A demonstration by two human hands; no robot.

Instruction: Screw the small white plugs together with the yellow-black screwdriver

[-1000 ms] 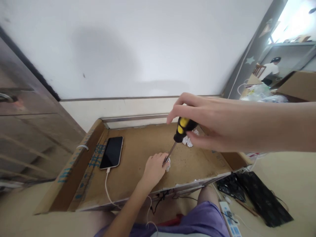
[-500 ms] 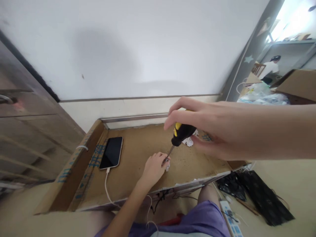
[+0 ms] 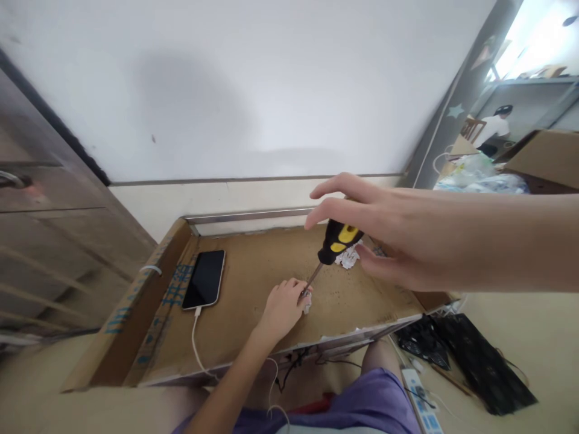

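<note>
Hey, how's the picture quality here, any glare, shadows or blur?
Head view: glare washes out near the upper right corner; head view: soft shadow on the white panel; head view: fine detail blurs at the tip of the screwdriver.

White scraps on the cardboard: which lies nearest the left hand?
The small scrap by the left hand; the other scraps lie farther off, showing beside the screwdriver handle.

A white panel (image 3: 289,90) spans the rear. Brown panelling (image 3: 58,253) with a metal handle (image 3: 12,179) stands left; a gray post (image 3: 446,123) stands right. Bright light enters upper right, beyond a wooden chair (image 3: 473,128). The floor (image 3: 525,319) is beige.
</note>
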